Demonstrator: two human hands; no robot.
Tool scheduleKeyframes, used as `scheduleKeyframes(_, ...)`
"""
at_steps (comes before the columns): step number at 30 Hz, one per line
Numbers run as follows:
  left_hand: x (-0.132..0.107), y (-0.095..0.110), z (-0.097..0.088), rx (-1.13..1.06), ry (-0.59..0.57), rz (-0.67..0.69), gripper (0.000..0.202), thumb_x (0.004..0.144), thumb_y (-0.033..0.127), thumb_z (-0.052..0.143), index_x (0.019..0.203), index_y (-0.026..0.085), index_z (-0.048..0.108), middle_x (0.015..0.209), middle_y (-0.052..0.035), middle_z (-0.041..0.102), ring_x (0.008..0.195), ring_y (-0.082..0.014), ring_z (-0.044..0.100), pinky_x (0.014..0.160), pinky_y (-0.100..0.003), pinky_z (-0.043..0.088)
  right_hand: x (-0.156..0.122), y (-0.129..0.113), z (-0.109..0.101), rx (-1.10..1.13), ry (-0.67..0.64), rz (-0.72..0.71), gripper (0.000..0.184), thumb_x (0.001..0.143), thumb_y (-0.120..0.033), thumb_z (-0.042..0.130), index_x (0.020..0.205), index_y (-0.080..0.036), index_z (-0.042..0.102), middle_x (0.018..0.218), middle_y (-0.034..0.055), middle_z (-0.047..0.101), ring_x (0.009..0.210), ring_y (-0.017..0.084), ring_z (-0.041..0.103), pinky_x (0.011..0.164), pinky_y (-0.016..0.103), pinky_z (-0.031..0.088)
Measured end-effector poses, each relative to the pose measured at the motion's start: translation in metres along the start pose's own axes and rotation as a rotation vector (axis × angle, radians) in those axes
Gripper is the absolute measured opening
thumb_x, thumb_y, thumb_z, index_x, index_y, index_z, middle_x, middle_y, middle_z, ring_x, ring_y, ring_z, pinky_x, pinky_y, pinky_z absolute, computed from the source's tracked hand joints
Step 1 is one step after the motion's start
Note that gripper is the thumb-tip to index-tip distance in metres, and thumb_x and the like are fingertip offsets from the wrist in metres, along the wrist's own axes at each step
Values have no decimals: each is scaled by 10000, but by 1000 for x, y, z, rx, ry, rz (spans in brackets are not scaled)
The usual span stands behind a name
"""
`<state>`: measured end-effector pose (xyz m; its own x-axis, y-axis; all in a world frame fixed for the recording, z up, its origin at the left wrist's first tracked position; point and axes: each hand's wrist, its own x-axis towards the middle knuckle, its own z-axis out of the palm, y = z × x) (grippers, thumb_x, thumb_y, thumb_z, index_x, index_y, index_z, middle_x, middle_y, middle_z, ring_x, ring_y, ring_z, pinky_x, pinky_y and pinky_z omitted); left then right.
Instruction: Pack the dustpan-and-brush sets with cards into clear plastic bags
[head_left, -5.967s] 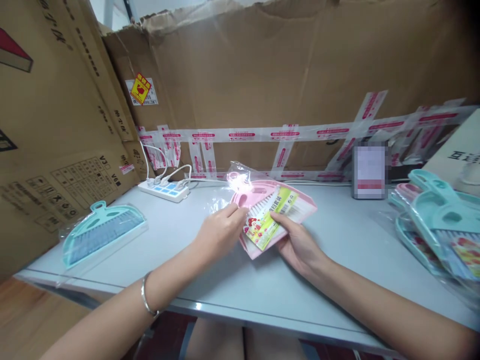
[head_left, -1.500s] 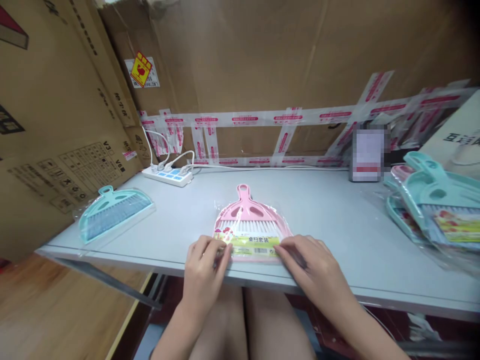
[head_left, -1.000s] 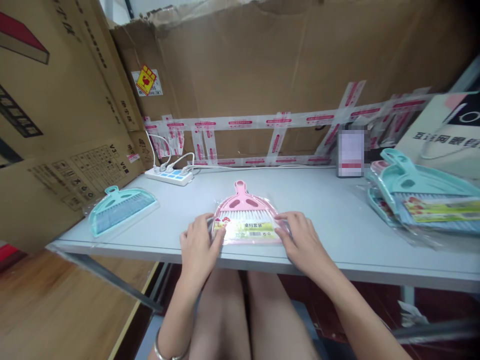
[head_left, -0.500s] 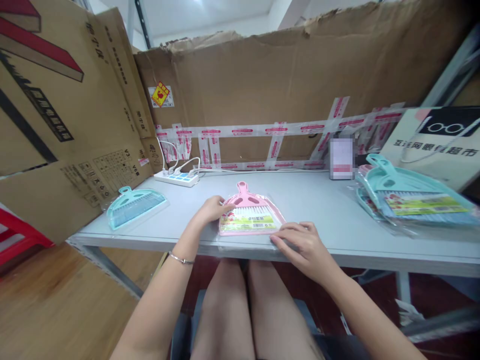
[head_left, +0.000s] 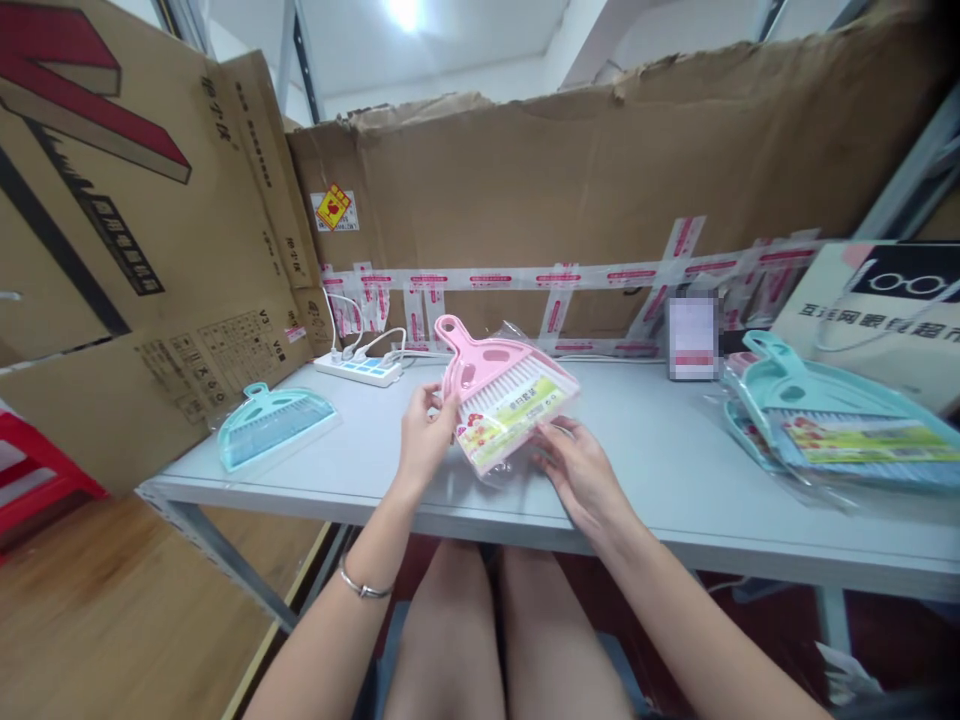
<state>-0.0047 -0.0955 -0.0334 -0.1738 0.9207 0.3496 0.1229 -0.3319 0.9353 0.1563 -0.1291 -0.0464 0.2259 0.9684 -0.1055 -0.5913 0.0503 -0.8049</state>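
Pink dustpan set (head_left: 514,398): long axis diagonal, handle (head_left: 460,340) toward upper left; left fingers (head_left: 448,412) pinching side; right fingers (head_left: 568,438), hold unclear.

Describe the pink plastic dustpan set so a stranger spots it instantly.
Find the long grey table; over its middle, the bare left hand grips the pink set. Unlike the turquoise plastic set at left and turquoise-topped stack at right, it is held.

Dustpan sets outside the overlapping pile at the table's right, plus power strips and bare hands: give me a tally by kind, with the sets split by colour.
Pink dustpan set: 1
Teal dustpan set: 1
White power strip: 1
Bare hands: 2 (left hand, right hand)
Total: 5
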Motion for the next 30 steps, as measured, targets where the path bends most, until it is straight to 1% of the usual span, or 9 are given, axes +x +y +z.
scheduleKeyframes(4,8,11,4,-140,-147,-98,464,685,510,662,963,195,467,665,71,452,421,-44,424,363,-167,271,12,3,18,165,21,37,336,626,-187,766,924,-184,613,873,16,709,772,165,660,627,255,551)
scheduleKeyframes(10,51,21,4,-137,-185,-281,399,716,565,605,780,188,493,696,34,525,503,-65,458,421,-176,296,26,-3,29,183,20,258,154,806,-105,583,941,-163,629,833,26,718,665,137,667,542,228,560)
scheduleKeyframes(12,64,22,7,-31,-160,-147,350,776,509,560,681,182,482,581,46,469,498,-78,429,459,-198,317,29,-6,31,210,-11,284,157,839,-113,538,953,-175,625,834,17,717,663,124,666,551,222,565)
scheduleKeyframes(14,73,22,12,69,-82,95,350,843,445,481,619,177,476,552,38,465,531,-93,438,515,-214,350,32,-9,34,250,-33,284,185,858,-144,518,1002,-201,619,872,10,715,709,124,673,597,236,576)
scheduleKeyframes(16,77,22,18,151,-12,295,327,878,383,440,644,172,527,616,15,545,608,-112,495,594,-221,384,35,-10,37,287,-23,269,199,868,-180,515,1037,-226,610,920,3,710,768,125,674,641,248,581)
scheduleKeyframes(18,79,20,24,240,36,380,304,896,360,420,725,173,588,678,-6,605,649,-129,538,634,-230,391,38,-9,38,306,43,247,175,864,-201,533,1020,-233,606,954,-2,699,806,117,667,662,231,578)
scheduleKeyframes(23,79,15,33,364,73,427,316,925,366,362,865,184,613,634,-14,600,586,-140,545,626,-249,391,45,1,34,316,207,200,130,814,-214,607,941,-229,586,934,1,659,810,104,645,699,206,570)
scheduleKeyframes(27,83,21,29,80,84,381,307,932,356,355,822,176,578,786,-40,643,711,-141,599,675,-236,442,50,9,25,316,155,203,115,787,-160,609,883,-210,570,834,-14,638,733,95,637,670,200,565)
scheduleKeyframes(30,88,24,26,46,107,282,273,925,326,369,828,172,572,680,-14,612,642,-131,581,661,-236,451,56,15,20,237,104,184,106,769,-197,626,855,-203,565,799,-7,648,681,116,636,635,231,568)
